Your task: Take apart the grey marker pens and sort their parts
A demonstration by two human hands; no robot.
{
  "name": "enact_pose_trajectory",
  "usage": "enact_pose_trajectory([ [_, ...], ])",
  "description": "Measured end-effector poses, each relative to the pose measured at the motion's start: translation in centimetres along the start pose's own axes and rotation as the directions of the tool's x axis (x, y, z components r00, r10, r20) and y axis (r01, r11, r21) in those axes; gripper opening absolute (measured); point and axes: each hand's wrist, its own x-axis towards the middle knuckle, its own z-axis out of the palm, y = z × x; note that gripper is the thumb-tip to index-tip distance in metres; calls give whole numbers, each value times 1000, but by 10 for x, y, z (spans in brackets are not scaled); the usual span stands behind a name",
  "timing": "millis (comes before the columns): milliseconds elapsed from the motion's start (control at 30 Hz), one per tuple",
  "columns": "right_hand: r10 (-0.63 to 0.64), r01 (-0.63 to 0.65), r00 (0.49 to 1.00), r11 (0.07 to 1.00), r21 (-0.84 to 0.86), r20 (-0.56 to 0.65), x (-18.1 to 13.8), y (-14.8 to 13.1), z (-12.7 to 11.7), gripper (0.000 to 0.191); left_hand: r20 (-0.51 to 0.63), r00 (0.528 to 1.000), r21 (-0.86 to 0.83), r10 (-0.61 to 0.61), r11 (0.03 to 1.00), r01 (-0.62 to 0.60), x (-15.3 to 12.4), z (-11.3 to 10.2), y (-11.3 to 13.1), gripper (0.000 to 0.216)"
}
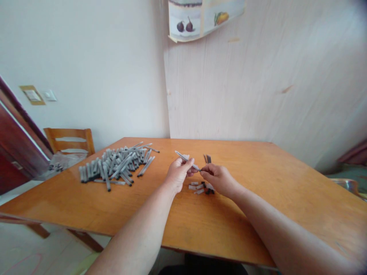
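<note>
My left hand [179, 172] is closed round a slim pen [186, 158] with a pale, translucent barrel, its far end pointing up and to the left. The thumb and fingers of my right hand [214, 175] pinch the pen's dark lower end; the exact part between the fingertips is too small to make out. Close below both hands lie several small white pieces [197, 187] and black end pieces [210, 191], partly covered by my right hand. Several thin dark sticks, like pen refills [207, 158], lie just beyond it. Pale items behind my left hand are mostly hidden.
A large heap of grey pens with black ends [120, 164] covers the left part of the wooden table [272, 191]. A wooden chair [69, 139] with a clear plastic bag [64, 158] stands past the left edge. A wall runs along the back.
</note>
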Motion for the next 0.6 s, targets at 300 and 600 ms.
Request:
enact_pose_trajectory([
  [300, 23, -24, 999, 1000, 18, 22, -2, -2, 0, 27, -10, 1000, 11, 11, 1000, -11, 1, -1, -3, 45],
  [600, 26, -27, 999, 999, -44, -29, 0, 3, 2, 16, -48, 999, 57, -3, 998, 6, 1, -1, -3, 45],
])
